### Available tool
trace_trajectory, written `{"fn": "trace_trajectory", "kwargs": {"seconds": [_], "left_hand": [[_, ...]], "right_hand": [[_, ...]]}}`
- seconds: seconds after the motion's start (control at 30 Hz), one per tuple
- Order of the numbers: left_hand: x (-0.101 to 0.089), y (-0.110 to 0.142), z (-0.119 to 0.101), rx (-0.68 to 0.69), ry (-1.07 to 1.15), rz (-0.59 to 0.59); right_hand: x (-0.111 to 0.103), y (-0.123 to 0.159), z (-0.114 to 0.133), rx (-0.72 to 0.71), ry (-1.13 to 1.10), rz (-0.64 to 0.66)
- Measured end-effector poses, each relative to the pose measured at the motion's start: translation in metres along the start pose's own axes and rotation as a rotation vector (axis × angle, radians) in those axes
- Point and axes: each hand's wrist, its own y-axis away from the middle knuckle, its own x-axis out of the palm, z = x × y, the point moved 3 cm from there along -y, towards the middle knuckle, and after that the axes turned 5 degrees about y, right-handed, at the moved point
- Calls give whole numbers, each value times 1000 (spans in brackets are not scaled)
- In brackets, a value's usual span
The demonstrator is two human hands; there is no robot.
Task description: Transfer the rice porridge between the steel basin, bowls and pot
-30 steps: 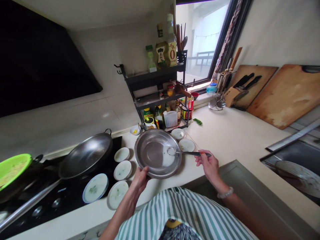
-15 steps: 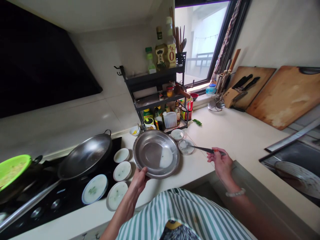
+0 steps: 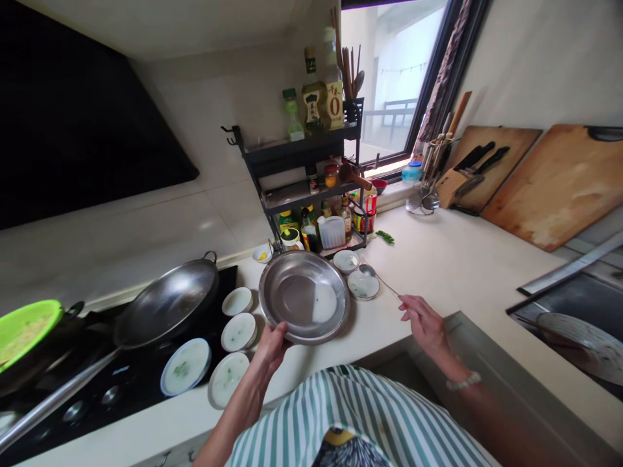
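My left hand [image 3: 271,347] is closed on the near rim of a wide steel basin [image 3: 287,292], which is tilted so that some pale liquid [image 3: 324,303] pools at its right side. In my right hand [image 3: 428,324] is the end of a long-handled ladle [image 3: 368,270]. The ladle's head hangs over the far edge of a small bowl [image 3: 363,285] of whitish liquid. Just behind stands another small bowl [image 3: 346,261]. Left of the basin are more filled bowls: a small one [image 3: 237,301], a middle one [image 3: 238,332] and a larger one [image 3: 228,381] with green bits.
A blue-rimmed bowl [image 3: 185,368] sits on the black stove [image 3: 131,392], near a wok [image 3: 168,305] whose long handle points toward me. A spice rack [image 3: 302,159] stands behind the basin. Right are a knife block [image 3: 452,185], cutting boards [image 3: 559,188] and a sink [image 3: 574,308].
The ladle's head has risen out of the small right bowl and turned, now above its far edge. My right hand has shifted slightly down. The basin stays nearly still in my left hand.
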Motion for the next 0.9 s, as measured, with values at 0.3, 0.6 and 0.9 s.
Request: {"fn": "trace_trajectory", "kwargs": {"seconds": [0.3,0.6,0.9], "left_hand": [[3,3,-3,-14,-2,16],[2,4,-2,-2,-8,10],[0,0,-1,-9,-18,16]], "right_hand": [[43,-7,25,93,-232,89],[67,3,15,287,-302,119],[62,3,5,497,-451,-67]]}}
